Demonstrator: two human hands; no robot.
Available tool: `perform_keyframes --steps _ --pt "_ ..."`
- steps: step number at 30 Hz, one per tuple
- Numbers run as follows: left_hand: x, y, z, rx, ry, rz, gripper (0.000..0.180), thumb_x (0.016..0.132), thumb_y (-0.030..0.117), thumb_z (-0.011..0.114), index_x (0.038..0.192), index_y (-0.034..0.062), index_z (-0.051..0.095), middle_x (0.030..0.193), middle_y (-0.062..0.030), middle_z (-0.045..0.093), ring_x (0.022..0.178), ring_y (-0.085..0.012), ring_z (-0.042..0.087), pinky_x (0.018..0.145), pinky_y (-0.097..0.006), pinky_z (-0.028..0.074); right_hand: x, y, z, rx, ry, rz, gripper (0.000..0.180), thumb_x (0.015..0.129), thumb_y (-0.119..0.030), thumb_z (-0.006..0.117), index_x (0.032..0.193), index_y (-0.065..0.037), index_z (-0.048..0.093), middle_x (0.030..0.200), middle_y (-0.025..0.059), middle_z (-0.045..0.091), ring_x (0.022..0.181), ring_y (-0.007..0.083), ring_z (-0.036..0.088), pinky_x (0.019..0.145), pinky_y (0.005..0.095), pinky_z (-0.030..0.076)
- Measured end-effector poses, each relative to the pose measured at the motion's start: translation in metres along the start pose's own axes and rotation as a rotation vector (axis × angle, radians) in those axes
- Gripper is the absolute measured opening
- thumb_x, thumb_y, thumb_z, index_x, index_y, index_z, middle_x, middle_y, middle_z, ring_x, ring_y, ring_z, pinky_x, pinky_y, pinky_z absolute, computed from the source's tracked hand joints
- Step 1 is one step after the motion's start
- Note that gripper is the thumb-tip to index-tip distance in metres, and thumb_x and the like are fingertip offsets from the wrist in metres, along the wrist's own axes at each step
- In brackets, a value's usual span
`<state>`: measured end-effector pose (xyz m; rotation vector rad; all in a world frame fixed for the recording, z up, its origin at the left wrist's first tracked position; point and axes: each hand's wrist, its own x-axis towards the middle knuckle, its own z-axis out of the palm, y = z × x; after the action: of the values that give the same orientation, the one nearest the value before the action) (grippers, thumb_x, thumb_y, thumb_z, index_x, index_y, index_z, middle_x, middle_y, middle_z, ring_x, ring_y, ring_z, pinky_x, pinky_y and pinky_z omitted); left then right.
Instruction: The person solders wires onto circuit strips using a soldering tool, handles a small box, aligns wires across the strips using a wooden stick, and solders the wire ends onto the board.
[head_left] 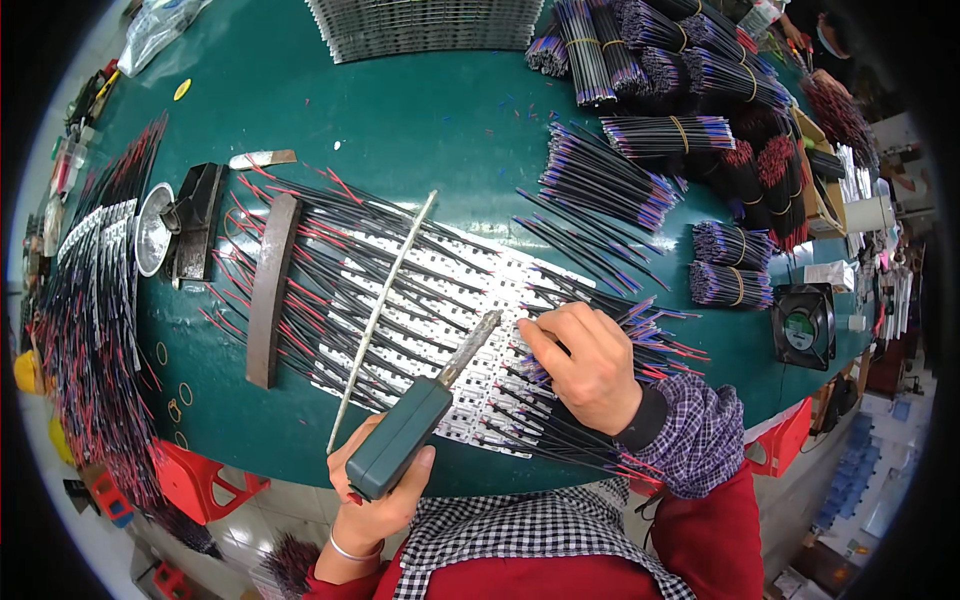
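My left hand (385,480) is wrapped round the dark green handle of a soldering gun (402,440). The iron's scorched metal barrel points up and right, its tip over the white circuit boards (480,375). Close to that tip, my right hand (590,365) pinches what looks like a wire end, mostly hidden by the fingers. Black wires (400,305) with red ends fan out from the boards on both sides. A thin pale rod (385,300) crosses the wires on the left, and a brown bar (272,290) lies over them farther left.
Bundled black wires (668,133) and loose ones (605,185) lie at the back right. A black fan (803,325) stands at the right edge. Left are a silver dish (154,230) on a dark metal stand and wired boards (95,235). Stacked boards (425,30) sit at the back.
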<state>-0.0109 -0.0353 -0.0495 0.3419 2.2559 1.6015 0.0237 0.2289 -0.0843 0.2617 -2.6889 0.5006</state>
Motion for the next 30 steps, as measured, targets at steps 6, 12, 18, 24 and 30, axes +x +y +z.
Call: perform_keyframes --steps 6,12,18,24,30 --pt "0.004 0.000 0.002 0.039 -0.031 0.108 0.020 0.075 -0.003 0.075 0.094 -0.0082 0.070 0.088 -0.0168 0.069 0.074 -0.0249 0.067 0.068 -0.032 0.053 0.003 0.002 0.005 -0.003 0.025 -0.068 0.025 0.075 -0.009 0.064 0.097 0.002 0.067 0.088 0.0065 0.058 0.080 0.0209 0.058 0.062 0.0312 0.044" --pt "0.003 -0.002 0.000 0.106 -0.060 0.088 0.020 0.074 -0.002 0.075 0.092 -0.0069 0.070 0.084 -0.0160 0.068 0.070 -0.0248 0.066 0.065 -0.031 0.053 0.004 0.001 0.006 -0.017 0.023 -0.082 0.025 0.073 -0.008 0.063 0.095 0.004 0.066 0.085 0.0072 0.056 0.079 0.0218 0.057 0.061 0.0307 0.045" --pt "0.006 -0.009 -0.002 0.225 -0.089 0.240 0.019 0.073 -0.001 0.076 0.090 -0.0064 0.070 0.080 -0.0139 0.066 0.063 -0.0222 0.063 0.059 -0.030 0.050 0.006 -0.003 0.003 0.009 -0.036 -0.048 0.031 0.069 -0.003 0.066 0.098 0.007 0.067 0.090 0.0116 0.060 0.081 0.0259 0.061 0.067 0.0339 0.052" --pt "-0.007 -0.018 -0.002 0.056 0.000 0.134 0.020 0.073 -0.002 0.075 0.091 -0.0061 0.071 0.078 -0.0128 0.066 0.062 -0.0218 0.062 0.056 -0.031 0.049 0.005 0.001 0.009 -0.024 0.014 -0.109 0.027 0.069 -0.007 0.062 0.091 0.006 0.064 0.086 0.0095 0.054 0.081 0.0235 0.056 0.063 0.0310 0.048" --pt "-0.013 -0.016 -0.006 0.072 0.010 0.038 0.022 0.071 -0.003 0.075 0.093 -0.0063 0.072 0.081 -0.0141 0.067 0.064 -0.0234 0.064 0.058 -0.031 0.050 0.005 0.000 0.009 -0.002 0.007 -0.090 0.027 0.069 -0.006 0.062 0.092 0.006 0.064 0.087 0.0100 0.055 0.082 0.0243 0.057 0.066 0.0315 0.051"
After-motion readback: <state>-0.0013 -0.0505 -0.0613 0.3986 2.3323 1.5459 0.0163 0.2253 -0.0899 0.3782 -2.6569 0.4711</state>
